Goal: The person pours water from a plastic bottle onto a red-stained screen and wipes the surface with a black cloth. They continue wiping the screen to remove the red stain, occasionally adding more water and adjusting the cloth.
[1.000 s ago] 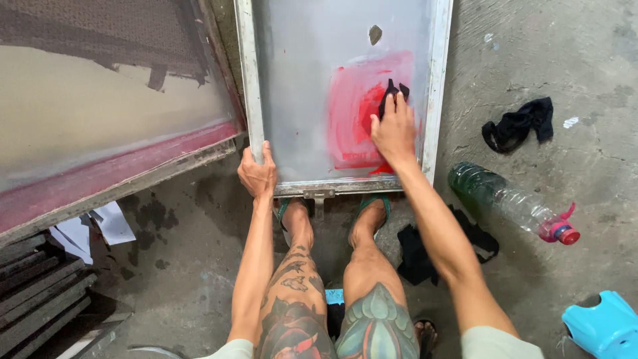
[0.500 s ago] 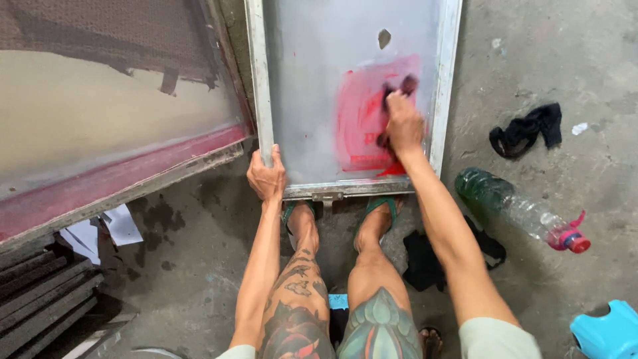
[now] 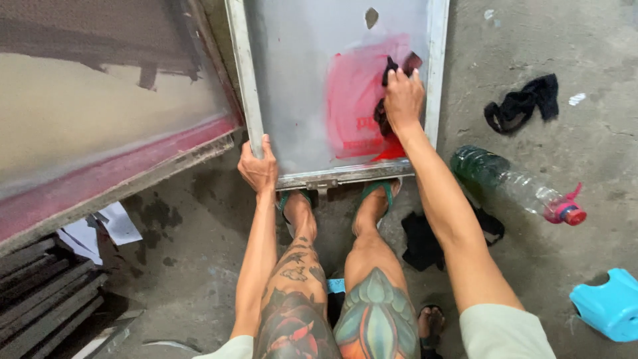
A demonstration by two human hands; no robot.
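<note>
A metal-framed printing screen (image 3: 244,73) lies on the concrete floor in front of my feet. Its grey mesh carries a large red ink patch (image 3: 352,113). My right hand (image 3: 402,100) presses a dark rag (image 3: 384,110) onto the right side of that patch. My left hand (image 3: 259,167) grips the frame's near left corner. Both of my sandalled feet sit just under the frame's near edge.
A bigger screen frame with a red lower edge (image 3: 100,179) leans at the left. A plastic bottle with a red cap (image 3: 515,186) lies to the right. Dark rags (image 3: 525,100) (image 3: 425,239), a blue plastic object (image 3: 608,306), paper scraps (image 3: 106,226) and stacked dark slats (image 3: 40,299) surround me.
My right hand with the rag has slid over the red patch, down and then back toward its upper right. My left hand has kept its grip on the frame corner.
</note>
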